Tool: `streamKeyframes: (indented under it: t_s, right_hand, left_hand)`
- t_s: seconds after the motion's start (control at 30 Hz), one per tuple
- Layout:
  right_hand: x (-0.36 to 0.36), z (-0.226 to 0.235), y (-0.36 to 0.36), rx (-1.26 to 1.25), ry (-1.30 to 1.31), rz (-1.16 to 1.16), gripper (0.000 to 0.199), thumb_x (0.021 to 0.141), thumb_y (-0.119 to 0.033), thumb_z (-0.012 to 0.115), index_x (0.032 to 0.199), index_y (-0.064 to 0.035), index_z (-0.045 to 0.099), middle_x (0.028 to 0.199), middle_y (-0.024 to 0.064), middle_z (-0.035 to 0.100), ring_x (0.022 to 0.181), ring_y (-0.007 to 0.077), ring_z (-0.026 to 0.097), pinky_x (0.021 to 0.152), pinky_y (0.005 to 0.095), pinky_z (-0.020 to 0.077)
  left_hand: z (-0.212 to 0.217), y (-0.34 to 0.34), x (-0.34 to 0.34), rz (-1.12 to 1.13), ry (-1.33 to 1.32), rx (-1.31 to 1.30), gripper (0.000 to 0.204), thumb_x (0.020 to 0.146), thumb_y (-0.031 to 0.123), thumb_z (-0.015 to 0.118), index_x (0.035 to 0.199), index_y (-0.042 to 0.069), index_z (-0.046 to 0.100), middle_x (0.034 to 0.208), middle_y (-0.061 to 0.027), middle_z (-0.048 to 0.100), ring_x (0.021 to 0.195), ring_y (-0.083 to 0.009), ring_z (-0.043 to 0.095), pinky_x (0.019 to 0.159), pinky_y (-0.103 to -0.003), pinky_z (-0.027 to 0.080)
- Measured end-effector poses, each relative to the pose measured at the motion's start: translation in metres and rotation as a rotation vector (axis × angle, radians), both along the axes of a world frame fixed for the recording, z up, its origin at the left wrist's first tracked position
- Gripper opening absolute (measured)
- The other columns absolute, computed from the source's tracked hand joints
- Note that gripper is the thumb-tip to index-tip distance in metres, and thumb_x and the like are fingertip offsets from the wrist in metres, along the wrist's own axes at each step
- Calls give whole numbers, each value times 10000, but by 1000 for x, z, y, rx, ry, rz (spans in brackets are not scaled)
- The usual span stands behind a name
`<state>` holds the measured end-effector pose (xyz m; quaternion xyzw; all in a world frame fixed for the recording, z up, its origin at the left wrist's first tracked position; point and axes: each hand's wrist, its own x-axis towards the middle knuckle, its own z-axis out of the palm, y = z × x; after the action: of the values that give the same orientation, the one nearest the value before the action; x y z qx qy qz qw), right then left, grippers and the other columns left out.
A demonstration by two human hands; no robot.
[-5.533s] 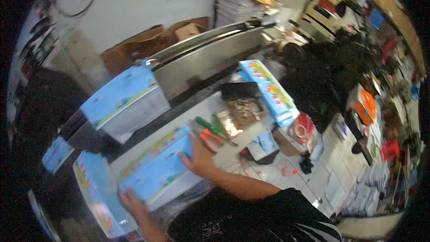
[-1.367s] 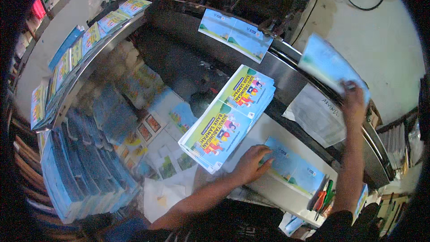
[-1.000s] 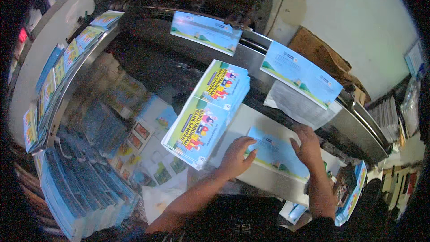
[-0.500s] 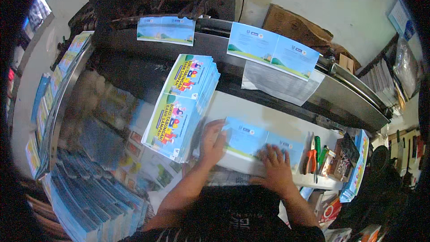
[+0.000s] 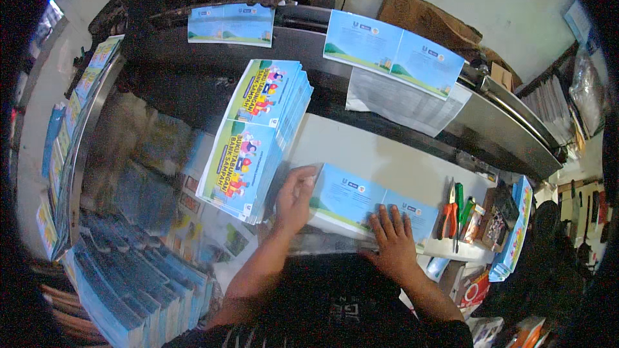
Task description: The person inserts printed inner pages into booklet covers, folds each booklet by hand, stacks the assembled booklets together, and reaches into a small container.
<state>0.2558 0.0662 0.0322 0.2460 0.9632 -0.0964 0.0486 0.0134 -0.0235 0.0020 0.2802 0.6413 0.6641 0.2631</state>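
The right hand point(image 5: 395, 249) rests spread on the blue sheet point(image 5: 345, 198), the left hand point(image 5: 293, 203) loosely curved against its end.

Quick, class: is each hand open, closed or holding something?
Left hand: curled at the left end of the blue printed sheet; grip unclear.
Right hand: open, spread on that sheet.

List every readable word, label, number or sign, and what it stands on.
Wording withheld; places and look only:
Cover stack: large dark titles, readable.
Blue sheet under the right hand: small print, mostly unreadable.
Upper sheets: fine print, mostly unreadable.
Black shirt: pale letters, unclear.
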Motion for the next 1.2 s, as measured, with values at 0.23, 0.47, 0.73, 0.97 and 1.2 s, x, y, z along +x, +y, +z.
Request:
streamKeyframes:
  t_s: [0.23, 0.47, 0.73, 0.97, 1.2]
  right_hand:
    - [9, 3, 14, -83, 59, 30, 711, 742, -364, 723, 1341, -79, 466, 1444, 131, 395, 1324, 326, 370, 1064, 513, 315]
    - [2, 9, 31, -25, -10, 99, 624, 733, -361, 723, 1268, -96, 541, 1344, 100, 486, 1187, 294, 481, 961, 475, 419]
    - [9, 6, 27, 30, 40, 171, 485, 752, -299, 701, 1172, -81, 593, 1307, 94, 521, 1154, 295, 519, 948, 443, 451]
    - [9, -2, 17, -130, -44, 180, 435, 764, -255, 680, 1148, -67, 601, 1239, 119, 557, 1136, 292, 538, 940, 432, 465]
    - [1, 13, -6, 103, 92, 148, 643, 666, -298, 766, 1216, -45, 550, 1293, 116, 508, 1159, 318, 498, 929, 461, 444]
  left_hand:
    - [5, -33, 23, 79, 191, -37, 264, 922, 143, 541, 1141, -1, 577, 1101, -144, 615, 1056, -229, 567, 948, -354, 423]
    - [21, -48, 28, 30, 417, 67, 237, 901, 119, 551, 1102, -1, 584, 1092, -169, 625, 1050, -289, 582, 940, -386, 434]
    - [23, -55, 26, 63, 424, 43, 255, 927, 196, 526, 1076, -2, 587, 1072, -168, 633, 1021, -277, 596, 931, -384, 443]
    - [23, -63, 30, 29, 612, 80, 215, 863, 129, 582, 1037, 4, 598, 1059, -171, 643, 984, -301, 614, 877, -390, 469]
    - [22, -74, 47, 36, 656, 103, 232, 807, 101, 624, 1020, 15, 593, 1059, -165, 643, 947, -317, 608, 857, -430, 464]
